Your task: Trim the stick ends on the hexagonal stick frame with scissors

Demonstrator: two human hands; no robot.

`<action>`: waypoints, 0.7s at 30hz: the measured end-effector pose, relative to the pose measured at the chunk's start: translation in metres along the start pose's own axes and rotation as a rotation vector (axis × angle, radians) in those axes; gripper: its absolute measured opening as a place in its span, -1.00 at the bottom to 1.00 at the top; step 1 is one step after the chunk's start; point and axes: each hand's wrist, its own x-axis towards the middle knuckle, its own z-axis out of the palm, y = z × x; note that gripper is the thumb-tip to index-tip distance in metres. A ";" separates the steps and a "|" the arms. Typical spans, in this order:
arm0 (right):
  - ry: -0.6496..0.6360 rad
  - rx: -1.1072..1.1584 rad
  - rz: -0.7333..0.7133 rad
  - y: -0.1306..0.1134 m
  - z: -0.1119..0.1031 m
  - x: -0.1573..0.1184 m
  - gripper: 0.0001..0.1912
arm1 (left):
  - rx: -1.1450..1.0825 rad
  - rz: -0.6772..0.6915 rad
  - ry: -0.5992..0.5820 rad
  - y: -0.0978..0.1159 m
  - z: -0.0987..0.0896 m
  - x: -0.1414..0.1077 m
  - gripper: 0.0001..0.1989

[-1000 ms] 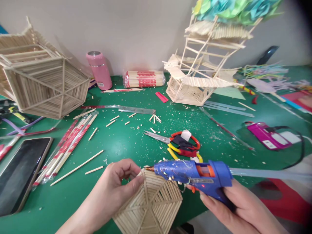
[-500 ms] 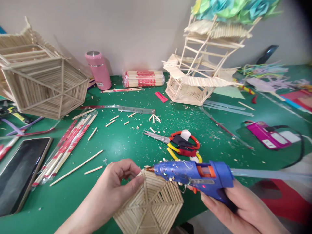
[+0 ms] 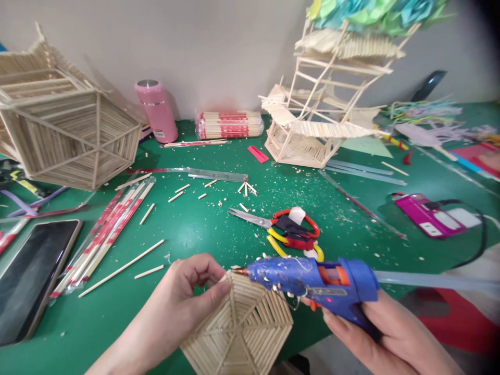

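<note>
My left hand (image 3: 187,302) pinches the upper left edge of a many-sided wooden stick panel (image 3: 238,328), which has spokes and rows of thin sticks between them. In my right hand (image 3: 375,333) is a blue hot glue gun (image 3: 308,278), its fingers wrapped round the handle. The nozzle points left and sits at the panel's top corner, close to my left fingertips. A clear glue stick (image 3: 433,281) juts from the gun's back end. Just beyond the gun lie scissors (image 3: 281,229) with red and yellow handles.
Larger stick models (image 3: 74,135) stand at the left, and a stick tower (image 3: 324,104) at back right. A pink bottle (image 3: 157,112), a chopstick bundle (image 3: 230,125), a phone (image 3: 37,278), wrapped chopsticks (image 3: 105,234) and a magenta box with a cable (image 3: 429,216) lie around the green table (image 3: 195,224).
Almost nothing differs. The glue gun and my right hand have shifted very slightly to the right, with the nozzle still at the panel's corner.
</note>
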 end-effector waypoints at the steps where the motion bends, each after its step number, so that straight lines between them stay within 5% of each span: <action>1: 0.002 0.001 -0.001 -0.001 0.000 0.000 -0.68 | 0.006 -0.001 -0.001 0.000 0.000 0.000 -0.77; 21: 0.046 -0.013 -0.041 0.002 -0.001 -0.004 -0.67 | 0.026 -0.001 0.012 0.001 0.001 -0.003 -0.78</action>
